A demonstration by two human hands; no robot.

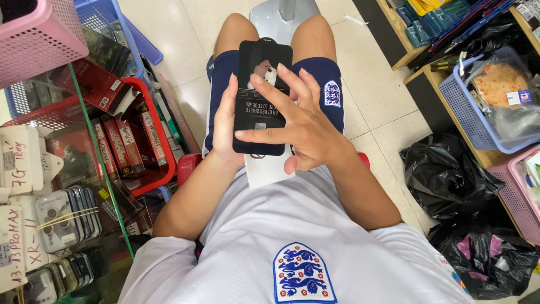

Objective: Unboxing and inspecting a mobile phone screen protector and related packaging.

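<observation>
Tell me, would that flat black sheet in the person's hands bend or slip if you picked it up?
The black sheet looks thin and flat, so probably light and fairly stiff. Its glossy face suggests it may slip; the left hand grips its edge while the right hand spreads over it. Likely fragile.

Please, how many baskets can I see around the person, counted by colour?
Pink basket, pink basket: 2
Blue basket, blue basket: 2
Red basket: 1
Total: 5
</observation>
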